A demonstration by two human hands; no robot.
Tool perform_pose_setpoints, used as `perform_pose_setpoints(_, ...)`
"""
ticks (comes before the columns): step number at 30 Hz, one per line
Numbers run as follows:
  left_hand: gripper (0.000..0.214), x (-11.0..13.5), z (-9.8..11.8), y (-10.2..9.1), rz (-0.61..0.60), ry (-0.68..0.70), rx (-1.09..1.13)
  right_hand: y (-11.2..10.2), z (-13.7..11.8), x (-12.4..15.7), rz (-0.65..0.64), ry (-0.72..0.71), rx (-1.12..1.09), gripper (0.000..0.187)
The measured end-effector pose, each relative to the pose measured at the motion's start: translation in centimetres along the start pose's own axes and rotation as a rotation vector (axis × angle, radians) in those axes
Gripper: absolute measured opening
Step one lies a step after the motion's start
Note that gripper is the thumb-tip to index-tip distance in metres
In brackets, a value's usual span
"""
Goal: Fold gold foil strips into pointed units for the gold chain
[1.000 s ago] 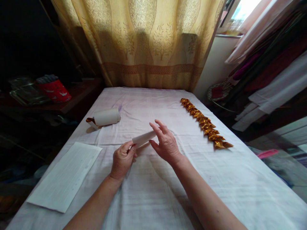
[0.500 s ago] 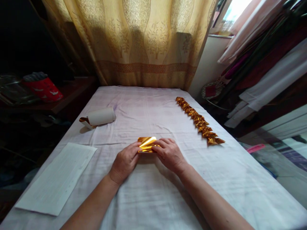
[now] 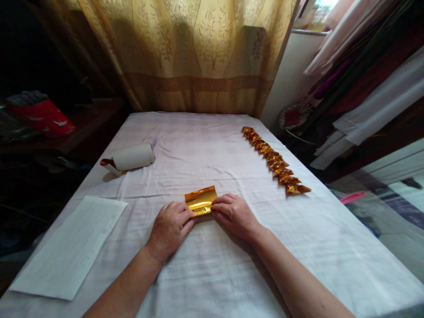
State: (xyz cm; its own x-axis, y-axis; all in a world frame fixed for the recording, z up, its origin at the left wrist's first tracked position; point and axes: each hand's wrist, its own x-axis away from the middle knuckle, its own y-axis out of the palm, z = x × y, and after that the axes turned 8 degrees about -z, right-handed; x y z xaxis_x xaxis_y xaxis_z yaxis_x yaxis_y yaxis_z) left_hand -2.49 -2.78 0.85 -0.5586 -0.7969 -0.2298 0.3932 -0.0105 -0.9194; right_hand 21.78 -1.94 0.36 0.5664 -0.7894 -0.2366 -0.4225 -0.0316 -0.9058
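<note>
A piece of shiny gold foil paper (image 3: 200, 198) lies between my hands, its near edge folded into a narrow band. My left hand (image 3: 172, 225) pinches the near left corner, fingers closed. At the near right corner, the fingers of my right hand (image 3: 233, 213) are closed on the same paper. The far edge stands free and slightly raised. To the right, a row of folded gold foil pieces (image 3: 273, 161) runs away from me, overlapping one another. Farther left lies a rolled stack of white-backed paper (image 3: 132, 157), with gold showing at its curled end.
A flat white folded sheet (image 3: 68, 249) lies on the left of the cloth-covered table (image 3: 185, 145). A red container (image 3: 46, 117) stands on a dark side surface. A gold curtain (image 3: 198, 53) hangs beyond the table, and clothes (image 3: 371, 101) hang at the right.
The foil has opened out toward the far side, showing a flat gold panel above its folded near edge. Both hands have shifted slightly nearer to me. The view has tilted a little.
</note>
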Motion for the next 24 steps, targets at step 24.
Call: perform_pose_setpoints(24,0.029,-1.8,1.2,0.2,-0.074,-0.267,-0.207,1.4,-0.7,-0.6,0.156,0.337,-0.035,0.013)
